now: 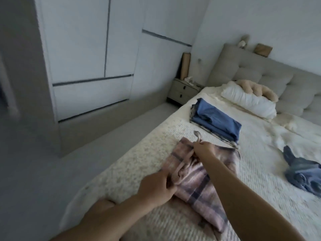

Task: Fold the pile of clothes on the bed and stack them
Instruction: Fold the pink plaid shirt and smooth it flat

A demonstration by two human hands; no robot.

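we grip the plaid garment (196,178) with both hands, left hand (156,186) nearer us, right hand (203,150) farther; its length runs between them.

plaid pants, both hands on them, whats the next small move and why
Probably fold the plaid pants over once more. The left hand and right hand each grip the waist end, the legs trail toward the camera, and the folded stack waits just beyond.
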